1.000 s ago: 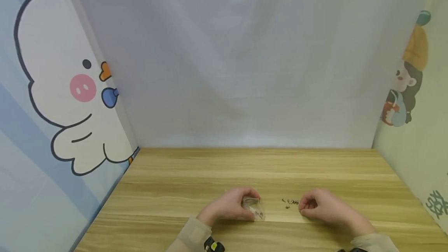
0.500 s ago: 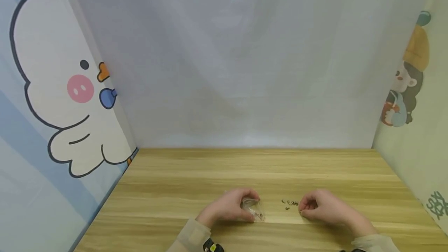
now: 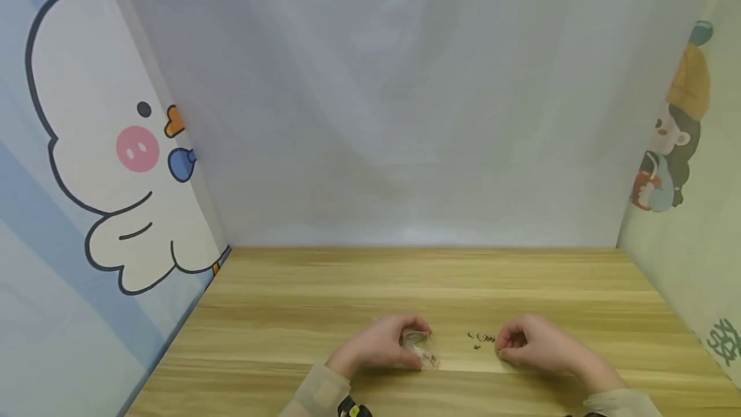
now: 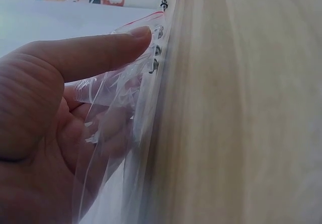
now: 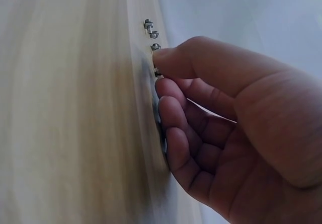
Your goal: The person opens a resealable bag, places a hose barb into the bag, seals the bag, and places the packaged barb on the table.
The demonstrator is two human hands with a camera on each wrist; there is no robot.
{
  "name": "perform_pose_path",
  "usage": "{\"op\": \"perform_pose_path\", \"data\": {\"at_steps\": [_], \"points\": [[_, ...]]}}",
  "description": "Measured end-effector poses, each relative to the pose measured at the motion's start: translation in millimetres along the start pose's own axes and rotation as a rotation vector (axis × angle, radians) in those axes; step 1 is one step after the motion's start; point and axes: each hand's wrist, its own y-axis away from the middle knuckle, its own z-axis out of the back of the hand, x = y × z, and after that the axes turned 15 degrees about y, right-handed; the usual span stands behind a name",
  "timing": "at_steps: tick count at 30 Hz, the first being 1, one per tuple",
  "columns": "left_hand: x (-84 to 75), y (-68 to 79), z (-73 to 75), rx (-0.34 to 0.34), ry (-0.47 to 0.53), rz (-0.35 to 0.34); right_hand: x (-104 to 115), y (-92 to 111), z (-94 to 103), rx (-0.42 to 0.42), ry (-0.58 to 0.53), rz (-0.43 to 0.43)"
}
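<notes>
Inwardly turned, the left hand [image 3: 384,343] grips a clear bag [image 3: 418,345]; the right hand [image 3: 537,345] curls its fingers beside screws [image 5: 149,26], hold unclear, well short of the far edge of the table [image 3: 405,282].

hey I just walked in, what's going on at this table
A person is handling small screws with both bare hands. The left hand holds a clear plastic bag low at the wooden table, and a few screws show at the bag, seemingly inside it. More loose screws lie on the table between the hands. The right hand is right beside them, fingers curled; whether it pinches one is hard to tell.
</notes>
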Motion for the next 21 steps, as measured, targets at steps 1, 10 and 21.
{"op": "perform_pose_path", "data": {"at_steps": [1, 10, 21], "points": [[0.1, 0.0, 0.0, 0.001, 0.002, 0.001, 0, 0, 0.2, 0.001, 0.002, 0.0], [-1.3, 3.4, 1.6, -0.019, 0.032, 0.017, 1, -3, 3.7, 0.019, -0.001, -0.003], [-3.1, 2.0, 0.1, -0.006, 0.01, 0.014, 20, -11, -1.5, -0.051, 0.021, 0.036]]}}
